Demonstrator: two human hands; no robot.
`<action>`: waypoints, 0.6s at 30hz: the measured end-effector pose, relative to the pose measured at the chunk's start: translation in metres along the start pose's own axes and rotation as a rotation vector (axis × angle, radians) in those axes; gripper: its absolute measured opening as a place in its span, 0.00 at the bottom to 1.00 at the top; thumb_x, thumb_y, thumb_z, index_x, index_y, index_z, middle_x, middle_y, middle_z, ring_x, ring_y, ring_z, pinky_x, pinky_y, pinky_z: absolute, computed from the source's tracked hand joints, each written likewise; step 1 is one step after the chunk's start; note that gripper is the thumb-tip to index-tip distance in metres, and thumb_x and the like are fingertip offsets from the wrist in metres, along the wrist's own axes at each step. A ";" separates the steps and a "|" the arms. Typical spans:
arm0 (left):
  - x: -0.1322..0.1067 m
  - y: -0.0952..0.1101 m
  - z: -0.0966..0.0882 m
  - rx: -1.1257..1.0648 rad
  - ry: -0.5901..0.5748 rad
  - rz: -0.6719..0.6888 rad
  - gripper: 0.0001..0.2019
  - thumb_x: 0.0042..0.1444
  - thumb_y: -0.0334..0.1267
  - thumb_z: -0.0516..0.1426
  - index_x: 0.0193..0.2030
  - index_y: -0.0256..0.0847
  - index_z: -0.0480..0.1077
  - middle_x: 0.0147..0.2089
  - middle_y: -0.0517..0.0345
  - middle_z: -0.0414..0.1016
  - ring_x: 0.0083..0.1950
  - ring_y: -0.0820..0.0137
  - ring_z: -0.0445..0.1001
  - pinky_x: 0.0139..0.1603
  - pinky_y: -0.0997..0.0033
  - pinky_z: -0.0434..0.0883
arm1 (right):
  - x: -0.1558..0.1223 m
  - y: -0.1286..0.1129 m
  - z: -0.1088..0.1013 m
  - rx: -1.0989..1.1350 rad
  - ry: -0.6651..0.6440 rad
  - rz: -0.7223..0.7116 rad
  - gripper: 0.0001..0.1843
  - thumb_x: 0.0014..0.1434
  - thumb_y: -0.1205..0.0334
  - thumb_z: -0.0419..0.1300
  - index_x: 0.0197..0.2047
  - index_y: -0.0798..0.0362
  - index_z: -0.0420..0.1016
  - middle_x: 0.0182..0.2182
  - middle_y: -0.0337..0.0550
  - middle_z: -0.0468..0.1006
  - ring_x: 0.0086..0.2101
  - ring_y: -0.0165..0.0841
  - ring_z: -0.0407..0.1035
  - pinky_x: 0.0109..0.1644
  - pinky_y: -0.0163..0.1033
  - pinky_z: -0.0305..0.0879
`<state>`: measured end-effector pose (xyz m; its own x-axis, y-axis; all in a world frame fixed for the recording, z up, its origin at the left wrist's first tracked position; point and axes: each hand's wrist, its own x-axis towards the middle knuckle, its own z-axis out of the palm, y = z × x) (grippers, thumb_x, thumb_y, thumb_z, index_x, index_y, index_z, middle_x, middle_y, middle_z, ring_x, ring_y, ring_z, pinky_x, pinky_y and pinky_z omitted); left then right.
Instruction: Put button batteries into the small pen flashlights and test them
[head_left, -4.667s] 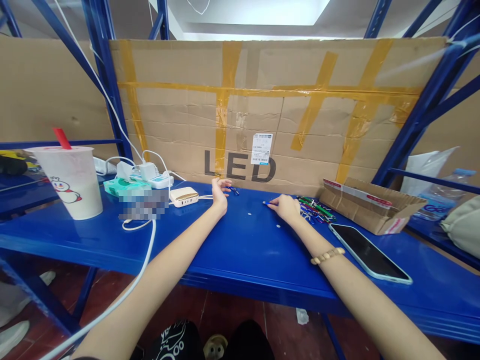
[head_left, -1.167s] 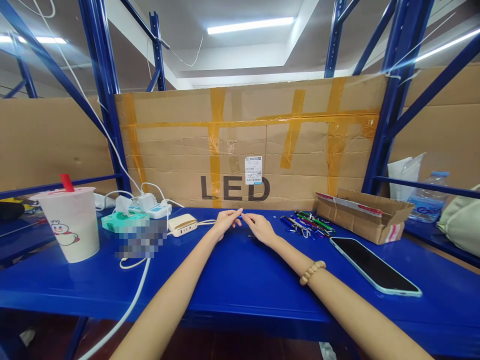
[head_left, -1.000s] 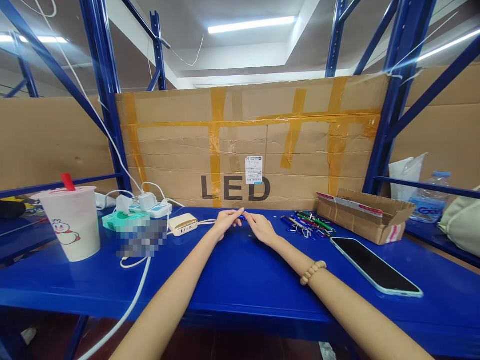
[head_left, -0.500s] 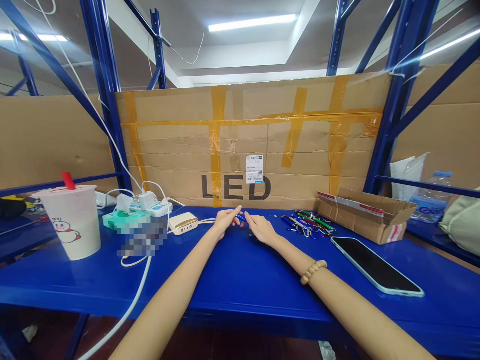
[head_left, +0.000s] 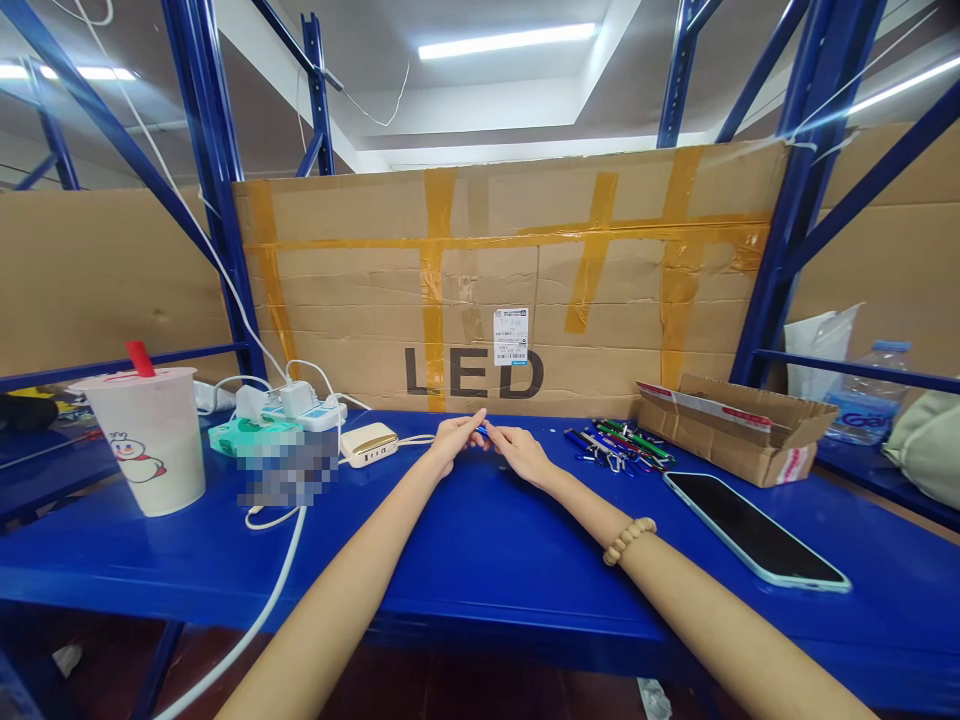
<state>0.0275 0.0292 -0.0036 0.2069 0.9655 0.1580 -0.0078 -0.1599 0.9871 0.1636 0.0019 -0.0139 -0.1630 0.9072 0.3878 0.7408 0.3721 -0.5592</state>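
My left hand [head_left: 454, 441] and my right hand [head_left: 522, 454] meet over the middle of the blue shelf top [head_left: 495, 560]. Between their fingertips is a small blue pen-like thing [head_left: 481, 431], mostly covered by the fingers. Both hands are closed on it, the left from one side and the right from the other. To the right of my right hand lies a pile of slim coloured pieces [head_left: 619, 446], green, blue and red, with shiny metal clips among them. A cream-coloured small device with ports [head_left: 369, 446] sits left of my left hand.
A lidded drink cup [head_left: 150, 440] stands at the left, near a power strip [head_left: 319, 415] and a white cable [head_left: 281, 585]. On the right are a phone [head_left: 757, 530] and an open cardboard box [head_left: 739, 430]. A large cardboard sheet [head_left: 352, 300] closes off the back.
The fingertips of both hands have drawn closer together, and less of the blue thing shows. The view has shifted slightly; the other objects stay in place.
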 end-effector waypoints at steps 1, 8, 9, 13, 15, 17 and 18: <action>0.000 0.000 0.000 -0.001 0.000 -0.002 0.20 0.42 0.54 0.59 0.27 0.35 0.72 0.15 0.62 0.65 0.19 0.80 0.60 0.22 0.79 0.54 | 0.001 0.001 0.001 0.007 0.000 0.003 0.30 0.59 0.42 0.37 0.29 0.51 0.73 0.24 0.37 0.72 0.28 0.30 0.66 0.31 0.33 0.53; 0.002 -0.002 0.000 0.012 -0.034 -0.008 0.21 0.40 0.55 0.59 0.27 0.35 0.72 0.15 0.62 0.65 0.20 0.80 0.61 0.23 0.78 0.53 | 0.000 0.003 0.001 0.005 0.016 -0.005 0.32 0.57 0.38 0.36 0.26 0.52 0.70 0.22 0.36 0.70 0.26 0.29 0.63 0.29 0.33 0.51; 0.002 -0.002 0.000 0.016 -0.037 -0.004 0.21 0.40 0.55 0.59 0.27 0.35 0.72 0.15 0.62 0.65 0.20 0.80 0.61 0.23 0.78 0.53 | 0.000 0.003 0.001 -0.002 0.018 -0.003 0.32 0.57 0.38 0.36 0.26 0.52 0.70 0.22 0.35 0.70 0.26 0.29 0.63 0.29 0.32 0.50; -0.003 0.003 0.003 0.056 -0.020 0.030 0.20 0.43 0.55 0.57 0.27 0.36 0.72 0.16 0.60 0.67 0.21 0.78 0.62 0.24 0.76 0.55 | -0.001 0.001 -0.002 -0.022 0.049 0.004 0.31 0.57 0.38 0.38 0.26 0.51 0.69 0.23 0.35 0.70 0.26 0.28 0.63 0.28 0.32 0.50; -0.004 0.006 0.001 0.052 0.033 0.011 0.22 0.46 0.56 0.53 0.28 0.36 0.73 0.19 0.57 0.69 0.22 0.76 0.63 0.25 0.75 0.55 | -0.002 0.001 -0.003 -0.024 0.068 -0.007 0.29 0.57 0.39 0.39 0.25 0.51 0.69 0.23 0.35 0.71 0.27 0.28 0.63 0.29 0.32 0.49; -0.002 0.008 -0.003 0.006 0.120 -0.057 0.24 0.50 0.55 0.47 0.30 0.36 0.73 0.23 0.54 0.72 0.24 0.74 0.65 0.26 0.74 0.55 | -0.002 0.001 -0.004 -0.025 0.063 -0.016 0.28 0.57 0.40 0.40 0.26 0.51 0.69 0.23 0.34 0.71 0.27 0.28 0.63 0.29 0.32 0.49; 0.000 0.009 -0.005 -0.030 0.164 -0.092 0.25 0.52 0.54 0.44 0.31 0.36 0.72 0.25 0.53 0.73 0.25 0.73 0.65 0.26 0.74 0.55 | -0.002 0.001 -0.004 -0.027 0.050 -0.016 0.27 0.57 0.41 0.41 0.26 0.51 0.70 0.23 0.34 0.71 0.27 0.28 0.63 0.29 0.32 0.49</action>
<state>0.0222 0.0286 0.0054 0.0460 0.9967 0.0668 -0.0262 -0.0656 0.9975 0.1675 0.0002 -0.0125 -0.1423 0.8899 0.4333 0.7559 0.3803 -0.5329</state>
